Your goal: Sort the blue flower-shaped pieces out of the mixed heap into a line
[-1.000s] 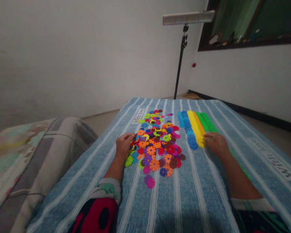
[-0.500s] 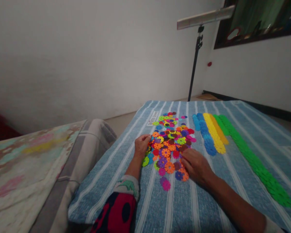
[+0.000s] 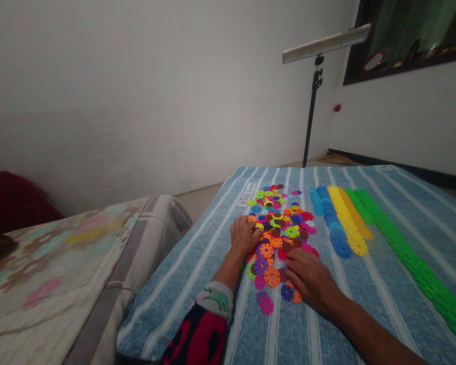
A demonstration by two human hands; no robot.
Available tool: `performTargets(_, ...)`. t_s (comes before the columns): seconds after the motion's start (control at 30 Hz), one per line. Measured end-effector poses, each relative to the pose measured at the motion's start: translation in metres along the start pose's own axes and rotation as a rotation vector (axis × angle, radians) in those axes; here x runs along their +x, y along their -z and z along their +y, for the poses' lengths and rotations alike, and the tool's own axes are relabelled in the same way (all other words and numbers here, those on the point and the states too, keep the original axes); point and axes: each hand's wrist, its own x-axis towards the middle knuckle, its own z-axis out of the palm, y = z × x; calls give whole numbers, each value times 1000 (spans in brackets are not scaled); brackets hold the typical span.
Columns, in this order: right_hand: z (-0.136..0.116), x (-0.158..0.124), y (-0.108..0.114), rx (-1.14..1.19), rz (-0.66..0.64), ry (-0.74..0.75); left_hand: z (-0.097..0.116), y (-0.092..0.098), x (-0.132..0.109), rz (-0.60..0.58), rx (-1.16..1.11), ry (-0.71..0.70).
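A loose heap of flower-shaped plastic discs point(image 3: 272, 276) in mixed colours lies on a blue striped cloth point(image 3: 175, 284). My left hand point(image 3: 244, 236) rests over the heap's left edge, its fingers loosely bent and apart, covering several discs. On the near right side is my right hand point(image 3: 310, 278), its fingers reaching over brown and orange discs with the thumb held away. No disc shows clearly lifted in either hand. To the right, discs of one colour lie overlapped in rows: blue point(image 3: 338, 238), yellow point(image 3: 347, 223), darker yellow point(image 3: 359, 220) and a long green one point(image 3: 414, 263).
A bed or bench with a floral cover point(image 3: 72, 258) stands at the left, apart from the cloth-covered surface. Behind its far edge rises a black stand point(image 3: 310, 111) carrying a long pale bar point(image 3: 327, 43). A white wall point(image 3: 155, 101) closes the back.
My left hand has moved right onto the heap, and its fingers have gone from a pinch to a looser spread. My right hand stays at the heap's right side. The whole view has shifted slightly.
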Motion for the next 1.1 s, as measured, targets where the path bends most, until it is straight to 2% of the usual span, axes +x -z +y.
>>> performTargets(0.2, 1, 5, -2, 39, 2, -25, -5, -5, 10, 37, -109, -15)
performTargets(0.33, 1, 10, -1, 37, 27, -47, -8, -2, 16, 107, -227, -116)
performTargets(0.43, 3, 13, 1, 44, 85, -74, -3, 5, 17, 113, -321, -186)
performTargets(0.53, 8, 15, 4, 44, 172, -110, 12, 13, 13, 111, -431, -241)
performTargets(0.6, 13, 15, 5, 32, 242, -164, 26, 19, 7, 71, -511, -280)
performTargets(0.7, 20, 14, 7, 8, 335, -253, 48, 24, -3, -52, -628, -349)
performTargets(0.8, 24, 13, 10, 14, 309, -254, 62, 24, -15, -149, -714, -386)
performTargets(0.9, 24, 12, 12, 31, 241, -218, 66, 20, -22, -183, -786, -348)
performTargets(1.1, 15, 14, 13, 97, 161, -227, 59, 12, -29, -218, -880, -233)
